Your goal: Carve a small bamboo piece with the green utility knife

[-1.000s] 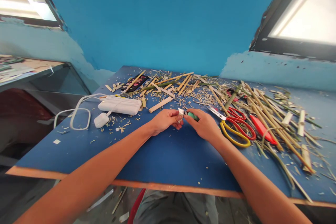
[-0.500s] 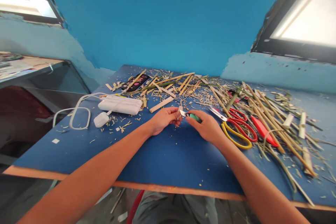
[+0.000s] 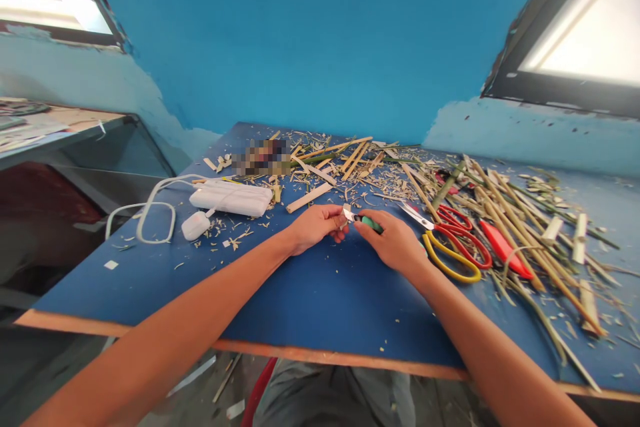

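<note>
Both hands meet over the middle of the blue table (image 3: 310, 307). My right hand (image 3: 397, 243) is closed round a small knife with a green handle (image 3: 371, 221), its short blade pointing left. My left hand (image 3: 315, 227) pinches a small pale bamboo piece (image 3: 346, 211) at the blade's tip. Fingers of both hands are curled tight. Just right of my right hand lie red scissors (image 3: 457, 230) and yellow-handled scissors (image 3: 445, 260).
Bamboo strips and shavings (image 3: 500, 213) litter the far and right parts of the table, with a red cutter (image 3: 503, 250) among them. A white power bank (image 3: 231, 200) with cable and charger (image 3: 196, 225) lies at left. A second desk (image 3: 55, 130) stands far left.
The hands have stayed together at the same spot, with only slight shifts of the fingers and knife. The view has drifted a little.
</note>
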A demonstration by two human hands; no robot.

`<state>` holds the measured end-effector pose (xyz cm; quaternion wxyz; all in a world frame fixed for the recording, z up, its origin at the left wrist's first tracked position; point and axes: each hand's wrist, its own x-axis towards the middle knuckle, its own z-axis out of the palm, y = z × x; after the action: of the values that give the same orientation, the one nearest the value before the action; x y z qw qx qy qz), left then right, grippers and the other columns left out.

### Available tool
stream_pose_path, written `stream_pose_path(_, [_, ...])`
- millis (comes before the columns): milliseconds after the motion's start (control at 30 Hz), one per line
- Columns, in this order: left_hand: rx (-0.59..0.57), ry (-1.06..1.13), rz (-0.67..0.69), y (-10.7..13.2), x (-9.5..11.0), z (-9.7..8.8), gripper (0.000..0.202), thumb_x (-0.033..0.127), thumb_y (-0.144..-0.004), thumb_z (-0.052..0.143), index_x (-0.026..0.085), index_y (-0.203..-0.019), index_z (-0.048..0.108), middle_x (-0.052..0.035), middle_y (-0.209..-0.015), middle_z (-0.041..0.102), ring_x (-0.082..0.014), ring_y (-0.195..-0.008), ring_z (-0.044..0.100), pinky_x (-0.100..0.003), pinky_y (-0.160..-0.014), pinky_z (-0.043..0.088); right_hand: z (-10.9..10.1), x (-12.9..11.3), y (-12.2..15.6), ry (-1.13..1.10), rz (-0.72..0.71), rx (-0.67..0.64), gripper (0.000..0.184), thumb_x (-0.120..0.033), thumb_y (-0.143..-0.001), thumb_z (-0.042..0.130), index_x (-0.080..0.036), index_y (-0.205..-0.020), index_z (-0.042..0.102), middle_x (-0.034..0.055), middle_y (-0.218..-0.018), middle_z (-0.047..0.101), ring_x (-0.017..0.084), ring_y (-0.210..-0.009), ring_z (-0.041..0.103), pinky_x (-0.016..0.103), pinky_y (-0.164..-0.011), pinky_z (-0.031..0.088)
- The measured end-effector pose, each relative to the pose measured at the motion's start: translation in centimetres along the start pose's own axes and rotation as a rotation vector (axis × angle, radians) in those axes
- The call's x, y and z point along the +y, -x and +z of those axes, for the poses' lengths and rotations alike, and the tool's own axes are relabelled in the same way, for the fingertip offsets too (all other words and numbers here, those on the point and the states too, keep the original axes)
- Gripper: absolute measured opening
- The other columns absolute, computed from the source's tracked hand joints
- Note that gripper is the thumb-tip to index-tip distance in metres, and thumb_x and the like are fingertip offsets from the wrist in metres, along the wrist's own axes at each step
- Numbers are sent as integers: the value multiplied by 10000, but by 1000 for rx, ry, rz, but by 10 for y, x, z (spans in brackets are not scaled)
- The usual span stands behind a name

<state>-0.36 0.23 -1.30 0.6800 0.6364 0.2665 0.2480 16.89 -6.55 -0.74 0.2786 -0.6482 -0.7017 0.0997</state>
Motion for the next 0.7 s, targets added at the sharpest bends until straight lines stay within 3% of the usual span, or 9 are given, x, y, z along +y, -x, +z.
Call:
stream_pose_path(333, [35,16,11,-2,-2,1,218,330,-760,597,117,-765,553,-14,-688,570,-90,-588,537,-248,-604,443,5,-10,0,37,51,57,368,-464,-832,422,-266,-1086,599,42,-1000,649,228,-884,596,328,-720,422])
stream_pose_path(700, [62,158,-10,-4,-5,-4,281,377,-761,602,117,-846,540,-3,-695,545,-77,-583,516,-233,-580,411,1,-10,2,24,78,10,351,-474,-823,434,-285,-1064,607,31,-980,653,219,-881,597,322,-725,419])
